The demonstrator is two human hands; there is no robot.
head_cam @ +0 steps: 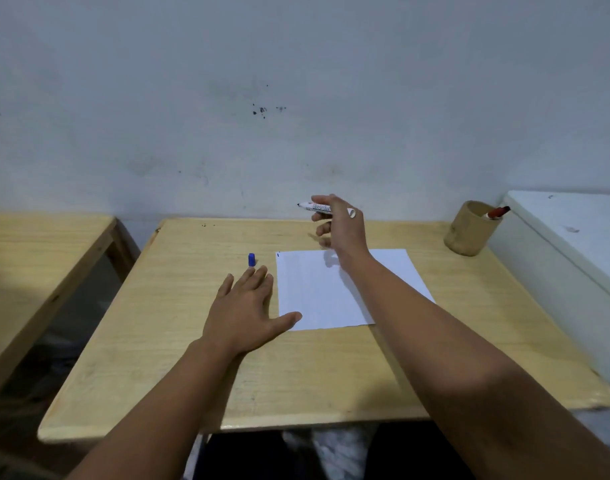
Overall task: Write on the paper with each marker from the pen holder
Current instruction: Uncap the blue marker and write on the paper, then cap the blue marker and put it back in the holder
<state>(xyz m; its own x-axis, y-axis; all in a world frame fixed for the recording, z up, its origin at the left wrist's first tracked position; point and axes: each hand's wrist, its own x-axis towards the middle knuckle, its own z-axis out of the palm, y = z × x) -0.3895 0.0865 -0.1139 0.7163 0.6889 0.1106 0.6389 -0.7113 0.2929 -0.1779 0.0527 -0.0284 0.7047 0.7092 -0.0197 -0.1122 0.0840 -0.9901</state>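
Just beyond the paper's (pixel 345 289) far edge, the right hand (pixel 341 223) hovers with its grip closed on an uncapped marker (pixel 315 206). Left of the paper, the left hand (pixel 248 313) lies flat on the bench (pixel 179 341), grip wide, thumb touching the paper, fingertips near a blue cap (pixel 251 259). Right of the paper stands the pen holder (pixel 470 230) with a red marker (pixel 497 213).

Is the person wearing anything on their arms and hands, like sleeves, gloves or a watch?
No sleeves show: both forearms are bare right to the bottom edge of the picture. The left hand and the right hand wear no gloves, and neither wrist has a watch or bracelet. No rings can be made out on the fingers that show.
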